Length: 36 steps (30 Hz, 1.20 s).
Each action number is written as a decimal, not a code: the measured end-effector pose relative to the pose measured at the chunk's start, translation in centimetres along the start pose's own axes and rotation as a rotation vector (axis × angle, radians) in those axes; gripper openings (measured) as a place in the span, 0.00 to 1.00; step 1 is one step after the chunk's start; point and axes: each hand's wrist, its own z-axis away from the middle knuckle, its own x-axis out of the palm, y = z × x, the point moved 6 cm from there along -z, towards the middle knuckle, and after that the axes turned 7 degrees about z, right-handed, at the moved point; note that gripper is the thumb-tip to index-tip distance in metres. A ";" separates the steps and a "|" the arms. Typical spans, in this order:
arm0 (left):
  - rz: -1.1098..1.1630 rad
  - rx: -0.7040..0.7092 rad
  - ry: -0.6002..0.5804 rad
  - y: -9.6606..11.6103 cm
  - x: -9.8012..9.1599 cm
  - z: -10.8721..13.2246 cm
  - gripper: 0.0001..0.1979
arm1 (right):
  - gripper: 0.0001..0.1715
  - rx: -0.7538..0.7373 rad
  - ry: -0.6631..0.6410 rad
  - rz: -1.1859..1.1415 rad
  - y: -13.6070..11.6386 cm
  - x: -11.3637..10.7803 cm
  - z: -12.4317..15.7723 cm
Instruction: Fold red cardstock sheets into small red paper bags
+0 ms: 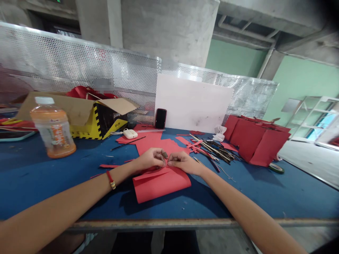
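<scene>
A sheet of red paper point(162, 184) lies curled over on itself near the front of the blue table, its rounded fold toward me. At its far edge, my left hand point(152, 158) pinches the paper between thumb and fingers. Close beside it, fingertips almost touching, my right hand point(182, 163) pinches the same edge. The exact spot between the fingertips is too small to make out. Behind my hands, more flat red paper point(149, 141) is spread on the table, with narrow red strips point(108, 166) to the left.
Thin sticks point(215, 150) lie heaped right of centre, near red paper bags point(254, 141) and a tape roll point(276, 168). Leftward stand a drink bottle point(54, 130) and an open cardboard box point(79, 118). A phone point(160, 118) leans against a white board point(193, 102); an earphone case point(130, 133) sits nearby.
</scene>
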 end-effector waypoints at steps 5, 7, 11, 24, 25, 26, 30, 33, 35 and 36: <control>-0.006 -0.015 0.003 0.0 0.0 0.0 0.13 | 0.10 0.002 0.013 0.039 0.5 -0.1 -0.1; -0.006 -0.023 0.006 0.0 0.0 -0.1 0.13 | 0.09 -0.010 0.020 0.048 0.6 -0.1 -0.1; -0.008 -0.032 0.023 0.2 -0.1 -0.1 0.12 | 0.09 -0.020 0.054 0.069 0.6 -0.5 -0.2; 0.008 -0.046 0.075 0.7 -0.5 -0.2 0.10 | 0.11 -0.009 0.127 0.090 0.9 -1.3 -0.2; 0.010 -0.049 0.081 0.7 -0.6 -0.2 0.10 | 0.11 -0.007 0.130 0.091 1.0 -1.3 -0.2; 0.013 -0.051 0.086 0.6 -0.6 -0.2 0.11 | 0.11 -0.005 0.131 0.092 1.1 -1.4 -0.3; 0.021 -0.069 0.096 0.3 -0.7 -0.3 0.11 | 0.13 -0.010 0.121 0.090 1.5 -1.4 -0.4; 0.024 -0.083 0.104 0.2 -0.7 -0.1 0.11 | 0.14 -0.019 0.116 0.081 1.6 -1.5 -0.4; 0.026 -0.093 0.118 0.3 -0.7 0.0 0.12 | 0.15 -0.017 0.118 0.083 1.7 -1.7 -0.4; 0.027 -0.097 0.126 0.4 -0.7 0.1 0.12 | 0.16 -0.014 0.121 0.085 1.7 -1.8 -0.4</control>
